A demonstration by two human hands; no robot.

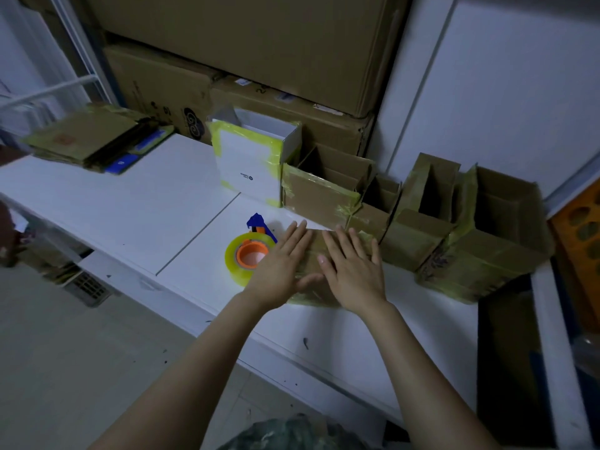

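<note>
Nearest, at the bottom edge: mottled green cloth, with two bare forearms reaching far over it. Farthest and largest: big brown cartons stacked against the wall. Below them, a white table running left to right. On its far right, a row of open brown boxes edged in yellowish tape, packed close together. Left of that row and right against it, an upright white box taped the same way. At the far left end, a pile of flattened cartons. Near the table's middle, just in front of the row: the flat cardboard box, lying level, long axis running near to far and leaning slightly right at the far end, yellowish tape along its near edge. Flat on top of it, side by side: left hand and right hand, fingers straight and spread, pointing far, pressing down, gripping nothing. Just left of the left hand: a clear tape roll with an orange core, on a blue dispenser.
</note>
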